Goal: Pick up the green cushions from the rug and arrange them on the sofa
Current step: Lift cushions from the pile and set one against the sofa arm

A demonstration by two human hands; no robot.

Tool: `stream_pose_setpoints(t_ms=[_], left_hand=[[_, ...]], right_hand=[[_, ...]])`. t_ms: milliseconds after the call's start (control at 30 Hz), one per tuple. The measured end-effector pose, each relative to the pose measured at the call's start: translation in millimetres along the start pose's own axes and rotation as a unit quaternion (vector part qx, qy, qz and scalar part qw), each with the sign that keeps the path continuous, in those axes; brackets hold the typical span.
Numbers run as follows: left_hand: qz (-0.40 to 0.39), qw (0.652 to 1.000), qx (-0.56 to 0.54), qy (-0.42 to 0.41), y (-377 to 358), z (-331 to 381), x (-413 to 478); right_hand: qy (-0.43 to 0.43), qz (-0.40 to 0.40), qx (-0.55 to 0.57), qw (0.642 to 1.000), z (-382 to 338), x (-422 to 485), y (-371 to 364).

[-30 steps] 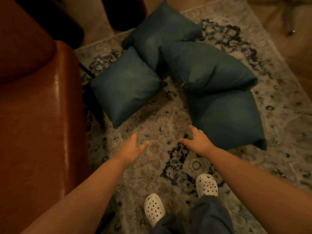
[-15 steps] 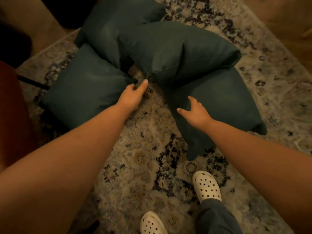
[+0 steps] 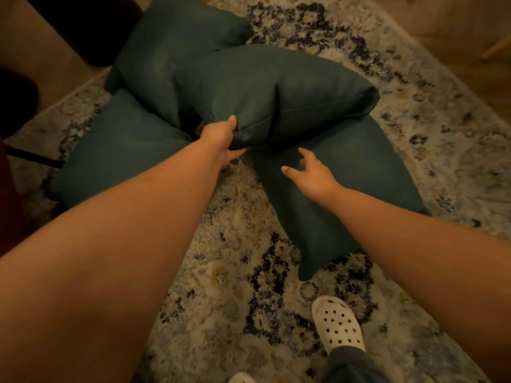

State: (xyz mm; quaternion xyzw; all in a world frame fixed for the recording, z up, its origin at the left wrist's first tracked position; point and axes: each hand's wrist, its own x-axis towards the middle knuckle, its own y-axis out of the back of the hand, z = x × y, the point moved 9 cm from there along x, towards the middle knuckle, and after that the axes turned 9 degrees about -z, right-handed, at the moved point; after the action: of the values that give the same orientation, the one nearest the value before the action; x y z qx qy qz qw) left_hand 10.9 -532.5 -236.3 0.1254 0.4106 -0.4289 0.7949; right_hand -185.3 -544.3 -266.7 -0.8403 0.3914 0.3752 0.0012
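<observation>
Several dark green cushions lie in a cluster on the patterned rug [image 3: 237, 272]. The top middle cushion [image 3: 290, 92] rests across the others. My left hand [image 3: 221, 139] is shut on its near left corner, thumb on top and fingers underneath. My right hand [image 3: 312, 175] hovers with fingers spread over the right cushion [image 3: 367, 175], holding nothing. Another cushion [image 3: 119, 150] lies at the left, and a fourth [image 3: 171, 42] lies at the back, partly covered. Only a dark red sliver of the sofa [image 3: 8, 205] shows at the left edge.
My feet in white perforated clogs [image 3: 337, 324] stand on the rug near the bottom. A thin dark leg or bar [image 3: 30, 157] runs along the floor at the left. Dark furniture [image 3: 83, 26] stands at the back left, with bare floor beyond the rug.
I have leaned closer to the cushions. My left hand went from touching the middle cushion's corner to gripping it. My right hand moved forward over the right cushion.
</observation>
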Motion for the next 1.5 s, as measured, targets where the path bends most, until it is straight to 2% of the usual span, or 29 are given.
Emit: stream_pose_setpoints(t_ms=[67, 133, 233, 300, 400, 500, 567, 633, 767, 900, 1000, 1133, 1267, 1300, 1367, 1433, 1500], left_hand=[[0.001, 1.000, -0.014, -0.022, -3.9, 10.4, -2.0], [-0.005, 0.999, -0.018, -0.048, -9.3, 20.2, -10.8], [-0.032, 0.996, -0.030, -0.080, -16.0, 28.7, -33.9], [-0.047, 0.993, -0.046, -0.094, -12.3, 28.9, -52.0], [-0.052, 0.991, -0.050, -0.114, 2.9, 25.6, -84.6], [-0.051, 0.991, 0.000, -0.125, 20.8, 15.6, -115.6], [-0.052, 0.988, 0.053, -0.135, 27.8, 6.6, -137.6], [-0.059, 0.983, 0.081, -0.152, 28.4, -0.9, -161.2], [-0.010, 0.982, 0.109, -0.152, 35.7, -17.0, -201.1], [0.090, 0.981, 0.089, -0.146, 54.3, -31.8, -243.8], [0.086, 0.987, -0.090, -0.099, 50.4, -49.2, -268.8], [0.078, 0.977, -0.199, -0.020, 45.8, -56.6, -301.4], [-0.077, 0.967, -0.191, 0.148, 38.8, -71.0, -338.5], [-0.094, 0.962, -0.191, 0.171, 46.7, -73.0, -345.6], [-0.068, 0.967, -0.200, 0.142, 77.8, -65.1, -351.8], [0.004, 0.973, -0.220, 0.071, 117.7, -47.6, -359.4], [0.059, 0.965, -0.256, 0.021, 152.7, -31.9, -371.7]], right_hand=[[-0.008, -0.003, 0.059, 0.998, -0.8, 2.5, 0.3], [-0.033, -0.012, 0.173, 0.984, -1.0, 2.4, -1.7], [-0.045, -0.027, 0.376, 0.925, -13.8, 0.1, -6.3], [-0.038, -0.030, 0.473, 0.880, -26.8, -1.3, -5.1], [-0.042, -0.033, 0.544, 0.837, -47.1, -5.4, -0.7], [-0.095, -0.051, 0.559, 0.822, -63.7, -15.7, -4.3], [-0.149, -0.043, 0.557, 0.816, -67.2, -27.8, -10.0], [-0.193, 0.000, 0.545, 0.816, -61.9, -39.5, -12.0], [-0.178, 0.042, 0.536, 0.824, -67.8, -51.8, -15.9], [-0.149, 0.117, 0.425, 0.885, -90.0, -70.0, -10.8], [-0.099, 0.115, 0.326, 0.933, -128.6, -81.2, -11.6], [0.009, 0.054, 0.258, 0.965, -198.8, -94.5, -21.5], [0.076, -0.036, 0.221, 0.972, -260.3, -117.9, -40.7], [0.094, -0.062, 0.212, 0.971, -275.6, -125.2, -44.7], [0.134, -0.117, 0.195, 0.964, -307.6, -142.4, -51.6], [0.172, -0.165, 0.161, 0.958, -337.8, -163.2, -57.1], [0.198, -0.215, 0.128, 0.948, -365.4, -187.3, -65.7]])
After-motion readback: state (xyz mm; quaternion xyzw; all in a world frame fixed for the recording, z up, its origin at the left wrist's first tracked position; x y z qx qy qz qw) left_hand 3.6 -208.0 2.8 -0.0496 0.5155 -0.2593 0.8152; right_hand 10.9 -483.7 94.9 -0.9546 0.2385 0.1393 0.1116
